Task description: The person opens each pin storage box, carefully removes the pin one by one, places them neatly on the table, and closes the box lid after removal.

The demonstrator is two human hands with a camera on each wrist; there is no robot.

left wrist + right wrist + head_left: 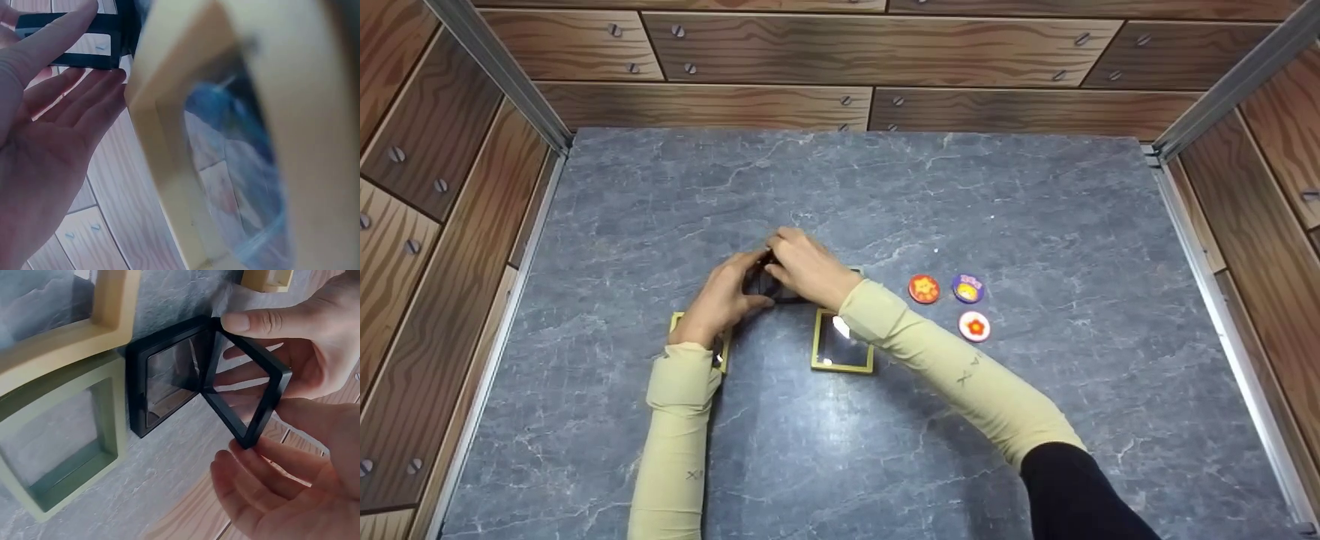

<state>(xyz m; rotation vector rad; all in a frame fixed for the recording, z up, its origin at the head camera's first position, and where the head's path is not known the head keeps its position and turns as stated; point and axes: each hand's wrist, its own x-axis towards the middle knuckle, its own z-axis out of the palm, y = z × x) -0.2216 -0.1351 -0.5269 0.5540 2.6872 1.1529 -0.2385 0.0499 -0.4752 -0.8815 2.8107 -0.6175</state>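
Note:
A black hinged display frame with clear film windows stands parted like a book in the right wrist view. My left hand holds its swung-up leaf, thumb on the corner by the hinge and fingers behind. With thumb and fingers, my right hand pinches the free outer corner of that same leaf. In the head view both hands largely cover the frame. The left wrist view has the leaf under the left thumb.
Yellow display frames lie nearer the body, one partly under the left wrist. A green frame is beside the black one. To the right are three round badges: orange, purple and white with a red flower. Wood-patterned walls surround the table.

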